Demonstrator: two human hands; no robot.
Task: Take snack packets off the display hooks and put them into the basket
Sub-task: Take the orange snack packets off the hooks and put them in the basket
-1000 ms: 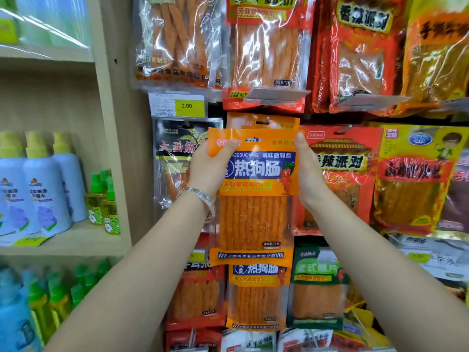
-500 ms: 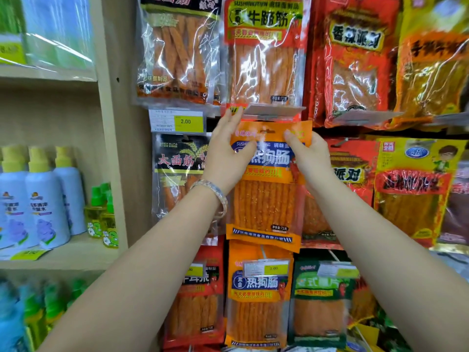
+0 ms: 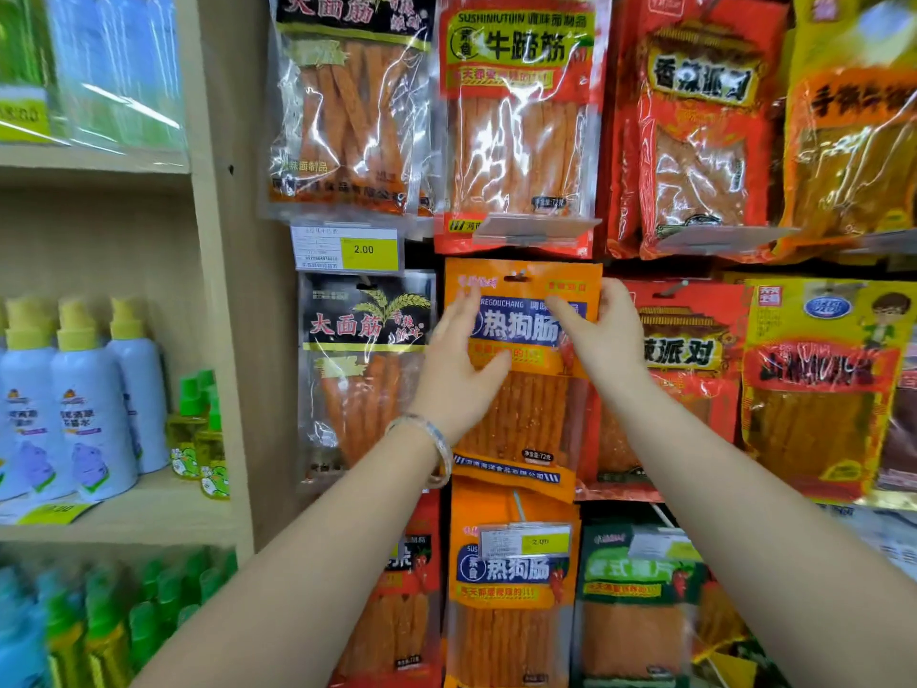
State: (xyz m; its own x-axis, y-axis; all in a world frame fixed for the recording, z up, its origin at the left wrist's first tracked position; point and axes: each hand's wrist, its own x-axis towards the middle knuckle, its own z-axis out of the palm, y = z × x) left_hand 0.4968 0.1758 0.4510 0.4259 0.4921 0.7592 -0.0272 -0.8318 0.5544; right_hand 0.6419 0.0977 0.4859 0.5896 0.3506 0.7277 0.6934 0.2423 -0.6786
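Note:
An orange snack packet (image 3: 521, 414) with a blue label hangs on a display hook (image 3: 517, 277) in the middle row. My left hand (image 3: 459, 374) lies flat on its left side, fingers straight up and thumb across the front. The packet's right edge is pinched by my right hand (image 3: 603, 335), thumb on the front and fingers round the edge. Another orange packet of the same kind (image 3: 511, 603) hangs directly below. No basket is in view.
Rows of snack packets fill the hooks: a black-topped one (image 3: 364, 369) to the left, a red one (image 3: 689, 389) to the right, a red-and-yellow one (image 3: 521, 116) above. A wooden shelf post (image 3: 218, 290) divides off spray bottles (image 3: 89, 404) on the left.
The orange packet went from being held out in front of the display up and back against the rack; its hole now sits at the hook. My left fingers have straightened onto its front.

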